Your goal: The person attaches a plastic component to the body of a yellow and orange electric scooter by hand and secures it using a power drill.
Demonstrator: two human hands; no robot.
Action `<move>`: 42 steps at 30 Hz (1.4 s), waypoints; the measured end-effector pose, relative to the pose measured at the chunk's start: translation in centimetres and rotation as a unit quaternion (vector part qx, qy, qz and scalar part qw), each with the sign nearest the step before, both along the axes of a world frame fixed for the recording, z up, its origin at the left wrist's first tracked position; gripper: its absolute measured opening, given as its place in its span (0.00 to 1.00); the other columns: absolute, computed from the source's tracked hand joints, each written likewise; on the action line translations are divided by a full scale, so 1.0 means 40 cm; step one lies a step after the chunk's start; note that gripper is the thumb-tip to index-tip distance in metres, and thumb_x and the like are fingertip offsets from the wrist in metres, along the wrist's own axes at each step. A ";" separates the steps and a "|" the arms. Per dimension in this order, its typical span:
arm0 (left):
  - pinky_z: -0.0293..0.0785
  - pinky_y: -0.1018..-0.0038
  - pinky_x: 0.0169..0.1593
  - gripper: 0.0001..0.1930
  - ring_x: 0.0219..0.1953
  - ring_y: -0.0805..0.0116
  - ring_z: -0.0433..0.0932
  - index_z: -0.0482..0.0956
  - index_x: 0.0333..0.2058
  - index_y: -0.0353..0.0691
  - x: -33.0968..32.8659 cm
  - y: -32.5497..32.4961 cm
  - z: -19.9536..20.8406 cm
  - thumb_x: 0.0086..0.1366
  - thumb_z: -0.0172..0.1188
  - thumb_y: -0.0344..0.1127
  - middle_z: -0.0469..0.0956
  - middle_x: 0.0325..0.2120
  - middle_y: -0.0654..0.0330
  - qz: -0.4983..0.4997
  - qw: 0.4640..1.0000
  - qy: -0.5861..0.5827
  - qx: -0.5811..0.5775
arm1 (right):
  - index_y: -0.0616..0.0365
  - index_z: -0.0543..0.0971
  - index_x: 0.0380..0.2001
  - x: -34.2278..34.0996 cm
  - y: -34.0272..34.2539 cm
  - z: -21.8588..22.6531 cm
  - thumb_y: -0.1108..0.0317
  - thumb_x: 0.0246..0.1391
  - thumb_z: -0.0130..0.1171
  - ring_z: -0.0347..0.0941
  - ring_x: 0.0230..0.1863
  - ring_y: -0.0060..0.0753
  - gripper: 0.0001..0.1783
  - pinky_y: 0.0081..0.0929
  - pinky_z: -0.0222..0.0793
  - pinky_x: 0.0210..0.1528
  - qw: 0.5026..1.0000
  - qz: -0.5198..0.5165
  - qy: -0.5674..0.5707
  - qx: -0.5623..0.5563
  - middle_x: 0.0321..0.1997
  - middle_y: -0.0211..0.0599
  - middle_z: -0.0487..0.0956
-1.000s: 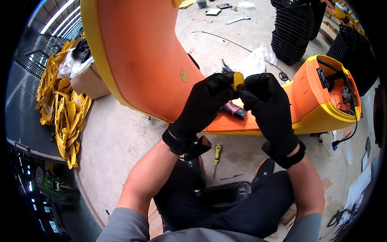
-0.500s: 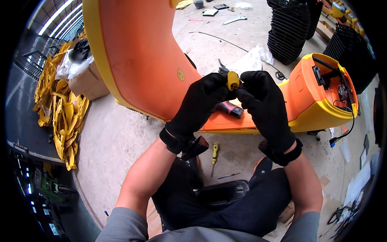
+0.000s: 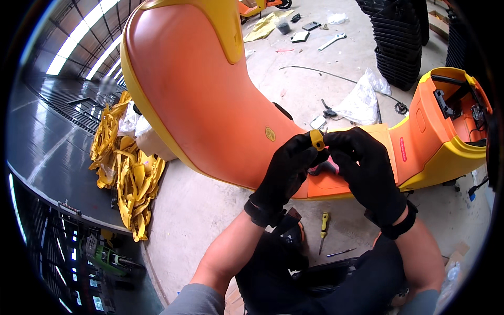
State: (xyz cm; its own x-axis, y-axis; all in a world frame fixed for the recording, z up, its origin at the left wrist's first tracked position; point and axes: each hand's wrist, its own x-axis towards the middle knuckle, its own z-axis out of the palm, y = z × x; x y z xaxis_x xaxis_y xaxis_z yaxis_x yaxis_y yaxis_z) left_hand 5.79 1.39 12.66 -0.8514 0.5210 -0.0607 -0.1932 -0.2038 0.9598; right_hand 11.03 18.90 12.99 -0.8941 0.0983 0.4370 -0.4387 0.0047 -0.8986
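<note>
A small yellow plastic piece (image 3: 317, 140) with a dark hole in it is pinched in the black-gloved fingers of my left hand (image 3: 283, 173). Just to its right, the gloved fingertips of my right hand (image 3: 370, 170) are pressed together, close against the piece. Whatever they grip is too small or hidden to make out. Both hands are above the floorboard of an orange and yellow scooter body (image 3: 205, 100). Partly covered by my hands, a red and black tool (image 3: 329, 167) lies on that floorboard.
A yellow-handled screwdriver (image 3: 324, 226) and a thin rod (image 3: 341, 252) lie on the floor before me. Beyond the scooter are a wrench (image 3: 332, 42), a white plastic bag (image 3: 362, 100) and stacked black crates (image 3: 397, 52). Yellow parts (image 3: 134, 184) are piled at left.
My view has swung left and up, so the scooter, floor items and hands appear farther right and lower. My left hand still pinches the yellow piece, which is slightly turned.
</note>
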 end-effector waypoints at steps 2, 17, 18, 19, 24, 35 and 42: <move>0.72 0.73 0.52 0.15 0.47 0.67 0.75 0.67 0.51 0.29 -0.006 0.007 -0.003 0.68 0.49 0.29 0.74 0.45 0.55 0.030 0.999 -0.020 -0.023 | 0.64 0.76 0.37 -0.014 0.013 -0.003 0.79 0.52 0.54 0.75 0.29 0.29 0.08 0.24 0.70 0.33 0.999 -0.007 0.014 0.037 0.27 0.39 0.74; 0.73 0.79 0.45 0.18 0.42 0.75 0.74 0.68 0.53 0.32 -0.056 0.048 -0.029 0.66 0.54 0.30 0.75 0.42 0.60 0.097 0.962 -0.040 -0.251 | 0.63 0.73 0.31 -0.127 0.050 -0.067 0.75 0.47 0.60 0.73 0.31 0.44 0.07 0.33 0.68 0.35 0.998 0.038 -0.045 -0.029 0.27 0.42 0.73; 0.73 0.79 0.45 0.18 0.42 0.75 0.74 0.68 0.53 0.32 -0.063 0.059 -0.023 0.66 0.54 0.30 0.75 0.42 0.60 0.098 0.963 -0.038 -0.250 | 0.64 0.75 0.31 -0.140 0.057 -0.073 0.78 0.47 0.59 0.73 0.29 0.34 0.06 0.27 0.68 0.32 0.998 0.038 -0.051 -0.028 0.27 0.39 0.74; 0.72 0.81 0.43 0.18 0.41 0.77 0.74 0.69 0.54 0.32 -0.066 0.078 -0.010 0.66 0.53 0.29 0.75 0.41 0.62 0.104 0.958 -0.026 -0.267 | 0.65 0.77 0.31 -0.150 0.064 -0.074 0.81 0.46 0.58 0.72 0.27 0.24 0.07 0.20 0.67 0.30 0.997 0.038 -0.055 -0.026 0.27 0.36 0.74; 0.67 0.88 0.31 0.19 0.34 0.84 0.71 0.69 0.55 0.34 -0.086 0.084 -0.019 0.66 0.52 0.27 0.76 0.39 0.63 0.140 0.945 0.009 -0.295 | 0.67 0.76 0.32 -0.191 0.058 -0.111 0.82 0.48 0.57 0.73 0.30 0.22 0.06 0.19 0.69 0.34 0.995 0.077 -0.058 -0.036 0.30 0.35 0.72; 0.65 0.75 0.58 0.20 0.52 0.73 0.70 0.67 0.55 0.29 -0.077 0.074 -0.025 0.63 0.53 0.22 0.72 0.50 0.58 0.107 0.968 0.030 -0.224 | 0.65 0.76 0.32 -0.175 0.064 -0.086 0.81 0.47 0.58 0.74 0.29 0.33 0.06 0.25 0.69 0.34 0.991 0.059 -0.104 -0.059 0.28 0.41 0.75; 0.67 0.73 0.56 0.19 0.50 0.71 0.72 0.68 0.54 0.32 -0.084 0.078 -0.060 0.64 0.54 0.26 0.73 0.49 0.57 0.129 0.965 0.028 -0.228 | 0.64 0.75 0.31 -0.195 0.046 -0.126 0.81 0.46 0.59 0.73 0.29 0.26 0.07 0.22 0.69 0.34 0.991 0.060 -0.112 -0.035 0.28 0.36 0.74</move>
State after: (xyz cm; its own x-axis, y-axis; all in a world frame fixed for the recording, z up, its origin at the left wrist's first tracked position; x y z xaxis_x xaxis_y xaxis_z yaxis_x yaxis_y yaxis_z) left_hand 2.42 4.51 10.26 -0.9580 0.2205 -0.1833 -0.1373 0.2084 0.9684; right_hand 3.23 20.74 7.94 -0.9750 0.0073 0.2222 -0.2218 -0.1008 -0.9699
